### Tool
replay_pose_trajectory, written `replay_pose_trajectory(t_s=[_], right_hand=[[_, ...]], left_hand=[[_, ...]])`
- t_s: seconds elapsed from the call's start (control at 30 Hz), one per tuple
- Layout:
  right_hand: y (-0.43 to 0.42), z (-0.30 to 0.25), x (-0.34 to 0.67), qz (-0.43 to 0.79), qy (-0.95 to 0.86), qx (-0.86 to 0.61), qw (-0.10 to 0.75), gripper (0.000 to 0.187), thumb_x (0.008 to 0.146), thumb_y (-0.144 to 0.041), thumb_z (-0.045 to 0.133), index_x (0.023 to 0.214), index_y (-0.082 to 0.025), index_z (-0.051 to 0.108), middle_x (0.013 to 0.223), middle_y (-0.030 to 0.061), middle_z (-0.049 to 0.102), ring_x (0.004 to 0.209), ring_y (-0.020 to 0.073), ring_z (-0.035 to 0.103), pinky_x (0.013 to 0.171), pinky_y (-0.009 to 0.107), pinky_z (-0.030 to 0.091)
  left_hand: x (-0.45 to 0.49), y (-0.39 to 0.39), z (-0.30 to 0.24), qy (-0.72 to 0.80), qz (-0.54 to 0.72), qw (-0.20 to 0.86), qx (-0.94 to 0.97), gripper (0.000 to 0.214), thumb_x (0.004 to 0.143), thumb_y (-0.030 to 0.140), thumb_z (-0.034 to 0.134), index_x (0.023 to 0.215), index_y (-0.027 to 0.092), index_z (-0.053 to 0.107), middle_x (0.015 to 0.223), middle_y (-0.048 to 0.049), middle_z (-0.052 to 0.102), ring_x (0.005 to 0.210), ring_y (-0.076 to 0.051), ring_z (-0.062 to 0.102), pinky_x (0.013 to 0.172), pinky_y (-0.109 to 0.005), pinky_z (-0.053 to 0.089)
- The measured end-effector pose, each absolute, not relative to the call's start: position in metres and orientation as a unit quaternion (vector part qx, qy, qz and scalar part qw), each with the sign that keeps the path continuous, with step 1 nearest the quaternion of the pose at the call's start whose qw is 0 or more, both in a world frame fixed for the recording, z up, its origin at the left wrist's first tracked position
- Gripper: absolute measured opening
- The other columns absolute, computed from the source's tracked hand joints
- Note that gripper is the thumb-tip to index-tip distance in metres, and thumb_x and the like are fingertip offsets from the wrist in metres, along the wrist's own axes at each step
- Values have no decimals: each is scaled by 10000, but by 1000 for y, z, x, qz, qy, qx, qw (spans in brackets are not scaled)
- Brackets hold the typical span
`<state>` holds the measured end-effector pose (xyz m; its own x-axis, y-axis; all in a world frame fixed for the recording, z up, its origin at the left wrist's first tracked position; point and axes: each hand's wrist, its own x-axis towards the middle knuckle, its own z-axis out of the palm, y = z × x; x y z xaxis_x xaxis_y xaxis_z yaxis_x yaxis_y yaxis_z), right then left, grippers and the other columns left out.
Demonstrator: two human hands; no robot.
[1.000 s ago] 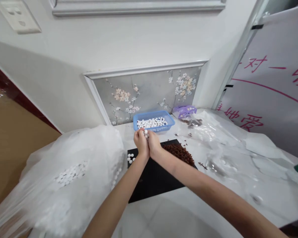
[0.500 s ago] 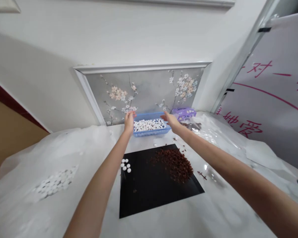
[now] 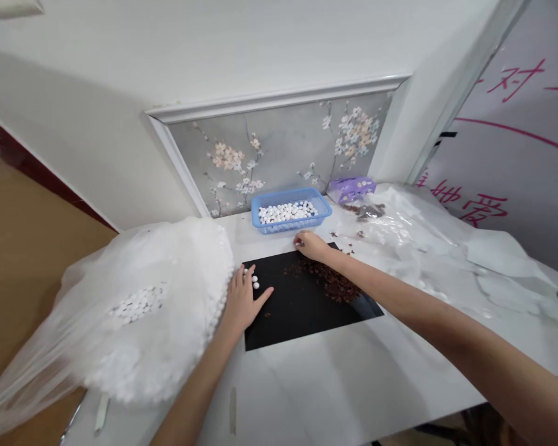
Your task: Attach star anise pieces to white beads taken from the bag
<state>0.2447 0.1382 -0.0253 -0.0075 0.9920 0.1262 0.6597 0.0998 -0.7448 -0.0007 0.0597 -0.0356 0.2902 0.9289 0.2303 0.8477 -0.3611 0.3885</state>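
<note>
My left hand [image 3: 242,298] lies flat with fingers spread on the left edge of a black mat [image 3: 302,306], its fingertips next to a few white beads [image 3: 253,282]. At the mat's far edge my right hand [image 3: 309,243] is curled, fingertips pinched down on the white tabletop just in front of a blue basket [image 3: 323,212] that holds many white beads. What the fingers pinch is too small to make out. A pile of dark brown bits [image 3: 332,282] lies on the mat beside my right forearm.
A big clear plastic bag [image 3: 134,316] with white beads inside bulges at the left. Crumpled clear plastic [image 3: 413,232] and a small purple basket [image 3: 351,188] lie at the right rear. A flowered panel and wall stand behind; a white board with red writing is at the right.
Both hands have come back from the blue basket's sides. The left now rests flat on the mat by the loose beads; the right has dropped in front of the basket.
</note>
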Motion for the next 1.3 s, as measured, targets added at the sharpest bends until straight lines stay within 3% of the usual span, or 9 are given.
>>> replay_pose_trajectory(t_s=[0.13,0.27,0.4,0.5,0.67,0.87,0.97,1.07,1.3], right_hand=[[133,-14,248,248,-618,-641,381,110,773,-230,588,782,-121,598,755,28,603,687,128,552,702,301,452],[107,1,255,250,-553,-642,469,230,753,-296,542,882,-119,614,827,65,620,698,145,550,659,282,447],[75,6,254,267,-518,-624,520,279,709,-363,556,849,-132,625,796,58,625,701,156,547,659,292,445],[56,3,245,283,-499,-611,545,275,695,-366,561,827,-131,617,779,63,625,696,156,551,676,301,450],[38,4,221,319,-503,-570,566,274,700,-355,577,878,-148,598,816,61,628,671,141,560,628,274,463],[44,19,184,293,-626,-485,536,132,767,-247,566,867,-187,627,845,31,645,783,145,570,743,287,445],[51,18,170,250,-737,-410,476,144,782,-203,566,902,-201,645,1005,56,637,970,177,529,869,334,407],[53,10,169,212,-742,-414,483,208,811,-248,554,997,-192,628,1164,91,568,1098,199,457,939,365,367],[38,-20,196,218,-631,-512,541,154,865,-269,469,838,-206,607,899,44,617,897,183,533,861,351,401]], left_hand=[[3,71,-32,542,224,103,804,453,803,440,481,1157,158,502,1173,-154,493,1140,-317,409,974,-472,281],[7,81,-29,543,248,158,787,270,815,384,470,960,184,579,1006,-120,523,987,-288,479,876,-426,352],[11,86,-25,539,296,263,744,155,752,347,568,797,199,571,832,-55,529,795,-212,510,729,-321,396],[17,84,-20,542,360,364,666,159,752,348,572,750,193,535,692,-10,484,631,-140,471,572,-234,372],[33,79,-3,512,459,564,457,219,867,358,364,782,177,455,603,41,384,400,-46,292,356,-154,203],[39,73,13,432,459,744,223,222,872,206,371,701,126,487,587,-14,505,428,-47,449,327,-126,309],[37,69,15,408,454,779,143,259,883,207,372,690,113,516,558,-18,527,420,-51,476,350,-133,383],[31,66,19,394,445,797,101,261,893,226,366,764,96,553,618,-48,580,480,-71,537,383,-142,431],[16,71,21,392,439,804,78,208,884,212,386,959,85,534,882,-140,637,653,-132,624,522,-216,519]])
